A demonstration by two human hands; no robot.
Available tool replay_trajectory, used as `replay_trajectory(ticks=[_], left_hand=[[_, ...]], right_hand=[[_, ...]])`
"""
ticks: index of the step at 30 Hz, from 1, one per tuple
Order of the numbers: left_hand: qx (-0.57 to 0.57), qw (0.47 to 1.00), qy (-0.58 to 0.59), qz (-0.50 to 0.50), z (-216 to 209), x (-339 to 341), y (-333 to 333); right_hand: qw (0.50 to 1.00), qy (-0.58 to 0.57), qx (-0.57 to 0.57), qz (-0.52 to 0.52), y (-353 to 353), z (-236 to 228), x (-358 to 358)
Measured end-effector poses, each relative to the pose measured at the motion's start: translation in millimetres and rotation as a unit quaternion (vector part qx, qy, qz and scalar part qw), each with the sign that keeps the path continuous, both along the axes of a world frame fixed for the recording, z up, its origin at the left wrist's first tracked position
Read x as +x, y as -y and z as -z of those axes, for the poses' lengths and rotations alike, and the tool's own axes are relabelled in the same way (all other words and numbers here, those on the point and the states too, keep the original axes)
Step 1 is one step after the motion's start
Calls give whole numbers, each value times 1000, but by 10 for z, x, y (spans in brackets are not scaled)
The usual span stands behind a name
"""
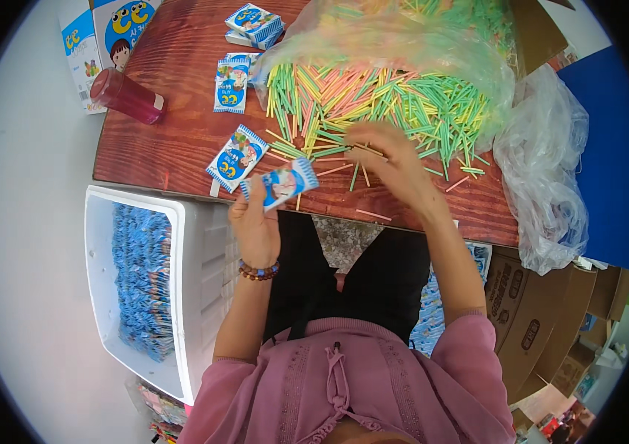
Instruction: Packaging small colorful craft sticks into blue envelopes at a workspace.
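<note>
My left hand (255, 226) is closed on a small blue-and-white packet (285, 183) over the table's near edge. Just behind it lies another packet (237, 157) of the same kind, flat on the wood. My right hand (392, 164) is at the near edge of a pile of thin pastel candy sticks (373, 96), coloured green, yellow and pink. Its fingers are bent together around a yellowish stick (371, 151); how many sticks they hold cannot be made out. Several loose sticks lie on the wood between my hands.
A clear plastic bag (396, 33) spreads over the pile's far part. Packets are stacked (253, 24) at the back of the reddish table (181, 148). A pink jar (128, 96) lies at left. A white bin (179, 281) of packets stands below left, cardboard boxes (529, 311) below right.
</note>
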State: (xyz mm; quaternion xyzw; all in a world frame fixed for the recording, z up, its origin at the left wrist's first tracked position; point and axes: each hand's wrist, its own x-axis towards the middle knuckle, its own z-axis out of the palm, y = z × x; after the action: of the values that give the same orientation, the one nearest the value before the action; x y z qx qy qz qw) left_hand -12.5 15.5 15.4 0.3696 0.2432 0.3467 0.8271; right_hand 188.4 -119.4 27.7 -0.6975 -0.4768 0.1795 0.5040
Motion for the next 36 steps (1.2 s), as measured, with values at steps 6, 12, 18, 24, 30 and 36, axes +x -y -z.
replay_trajectory(ticks=[6, 12, 18, 24, 30, 36], left_hand=[[-39, 997, -4, -68, 135, -47, -108], [-54, 998, 17, -30, 172, -95, -180], [-68, 997, 18, -28, 190, -107, -196], [-62, 997, 24, -24, 183, -100, -196], [-62, 998, 29, -17, 231, -124, -212], [-73, 997, 24, -31, 189, -102, -191]], right_hand=[[916, 370, -121, 96, -276, 5, 231], [851, 505, -115, 85, -526, -52, 440], [828, 549, -115, 7, -734, 16, 607], [814, 565, -126, -43, -789, -5, 642], [786, 600, -134, -63, -826, -7, 633], [769, 623, -122, -80, -821, -53, 646]])
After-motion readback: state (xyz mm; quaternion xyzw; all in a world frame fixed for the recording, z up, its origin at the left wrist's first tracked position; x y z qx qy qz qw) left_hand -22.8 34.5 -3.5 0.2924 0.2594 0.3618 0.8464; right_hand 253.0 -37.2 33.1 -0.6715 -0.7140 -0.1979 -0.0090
